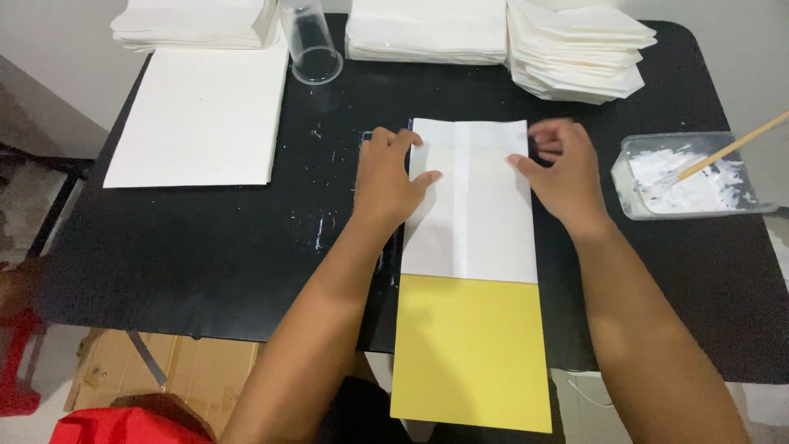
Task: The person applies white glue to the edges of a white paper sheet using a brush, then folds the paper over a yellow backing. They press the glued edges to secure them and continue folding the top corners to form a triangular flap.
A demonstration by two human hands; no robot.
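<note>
A folded white paper sheet (477, 205) lies on the black table (205, 247), on top of a yellow card (470, 353) that sticks out over the table's near edge. My left hand (390, 181) presses flat on the paper's left edge, thumb on the sheet. On the paper's right edge rests my right hand (563, 173), thumb touching the sheet, other fingers curled. Neither hand grips anything.
A stack of large white sheets (201, 115) lies at the left. More white paper stacks (427, 33) and folded pieces (575, 49) sit along the back. A clear plastic cup (311, 45) lies tilted. A clear tray of white glue (690, 177) with a wooden stick (735, 148) stands at right.
</note>
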